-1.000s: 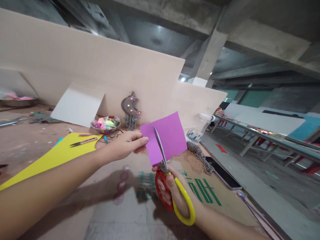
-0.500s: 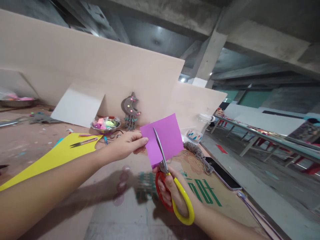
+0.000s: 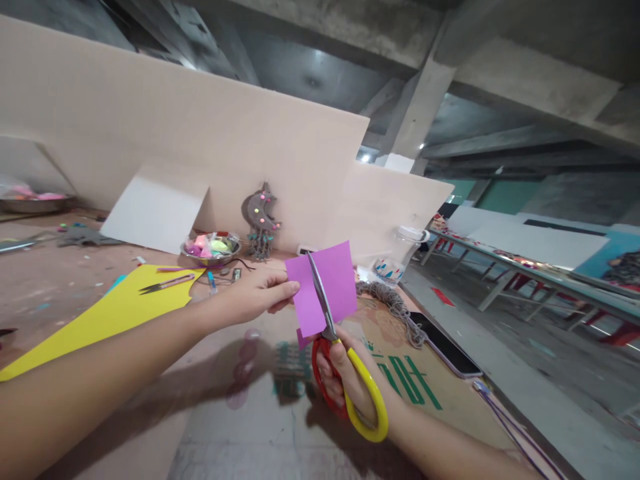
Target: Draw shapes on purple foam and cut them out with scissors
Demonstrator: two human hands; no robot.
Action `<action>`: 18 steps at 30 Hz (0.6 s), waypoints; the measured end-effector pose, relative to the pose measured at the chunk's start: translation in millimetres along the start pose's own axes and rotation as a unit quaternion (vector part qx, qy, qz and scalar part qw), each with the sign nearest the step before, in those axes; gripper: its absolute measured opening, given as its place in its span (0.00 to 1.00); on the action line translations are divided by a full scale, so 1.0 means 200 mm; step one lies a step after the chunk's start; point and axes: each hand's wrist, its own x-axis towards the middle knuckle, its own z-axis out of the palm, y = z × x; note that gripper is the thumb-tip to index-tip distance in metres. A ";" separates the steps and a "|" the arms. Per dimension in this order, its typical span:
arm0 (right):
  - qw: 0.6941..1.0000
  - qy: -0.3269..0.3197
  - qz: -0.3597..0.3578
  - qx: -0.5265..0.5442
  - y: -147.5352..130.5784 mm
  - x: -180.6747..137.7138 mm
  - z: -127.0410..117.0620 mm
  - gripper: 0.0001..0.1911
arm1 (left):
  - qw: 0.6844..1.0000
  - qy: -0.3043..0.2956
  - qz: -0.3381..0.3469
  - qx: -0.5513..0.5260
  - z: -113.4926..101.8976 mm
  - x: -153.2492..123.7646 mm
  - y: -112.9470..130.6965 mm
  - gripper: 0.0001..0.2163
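Between thumb and fingers, my left hand (image 3: pixel 267 293) pinches the left edge of a purple sheet of paper (image 3: pixel 343 283), held up above the table. My right hand (image 3: pixel 350 377) grips scissors (image 3: pixel 371 407) with one red and one yellow handle loop. Their blades point up and away, lying across the sheet, with the near blade in front of the paper; the other blade is mostly hidden behind it. A small purple flap shows below the sheet's lower left corner.
Left of my hands lie yellow paper (image 3: pixel 125 310) and thread snips (image 3: pixel 167 285). Behind them stand a bowl of colourful pieces (image 3: pixel 211 250) and a grey moon ornament (image 3: pixel 261 213). To the right are grey yarn (image 3: pixel 393 303), a phone (image 3: pixel 447 347) and a clear lidded jar (image 3: pixel 407 247).
The purple sheet has dropped slightly and turned, and its right part now angles back along the scissor blade. Both hands have stayed nearly in place.
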 end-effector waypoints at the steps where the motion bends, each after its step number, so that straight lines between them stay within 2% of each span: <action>1: 1.000 0.001 0.001 -0.004 0.01 0.00 0.00 0.26 | 1.000 0.002 0.003 -0.002 0.00 0.00 -0.01 0.21; 10: 0.999 0.009 0.037 0.013 -0.04 0.02 0.00 0.29 | 0.997 -0.043 -0.042 -0.058 -0.06 0.01 -0.11 0.18; 18: 0.999 0.012 0.046 0.004 -0.02 0.03 -0.01 0.31 | 0.996 -0.070 -0.051 -0.019 -0.07 0.02 -0.08 0.21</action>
